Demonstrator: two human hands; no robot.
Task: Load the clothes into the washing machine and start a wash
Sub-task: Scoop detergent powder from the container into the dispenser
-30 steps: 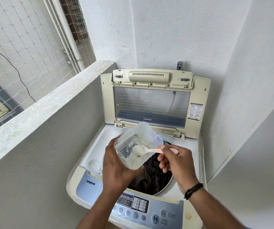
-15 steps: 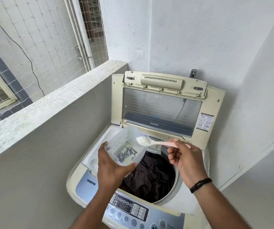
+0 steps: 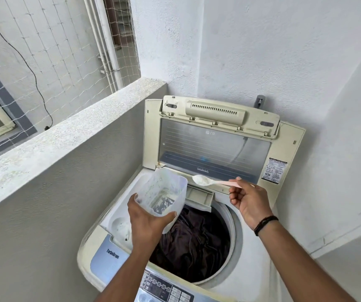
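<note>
While the control panel (image 3: pixel 164 288) sits nearest at the bottom edge, its buttons partly cut off, both forearms reach over it toward the washing machine (image 3: pixel 251 247). Dark clothes (image 3: pixel 194 238) lie bunched inside the drum, filling most of the round opening. Over the drum's left rim, the left hand (image 3: pixel 146 223) has its fingers and thumb curled around the base of a clear plastic container (image 3: pixel 164 192), tilted so its mouth faces up and away; white powder residue clings to its walls. To the right, the right hand (image 3: pixel 249 203), a dark band (image 3: pixel 264 224) on its wrist, pinches the handle of a pink spoon (image 3: pixel 216 182) between thumb and fingertips. The spoon's bowl carries a heap of white powder and hangs just beside the container's far rim, above the open detergent drawer (image 3: pixel 199 196) at the back of the drum. Behind that, the lid (image 3: pixel 214 147) stands upright against the white wall (image 3: pixel 262 51). On the left runs a rough concrete ledge (image 3: pixel 66 136), with netting (image 3: pixel 44 51) beyond it.
</note>
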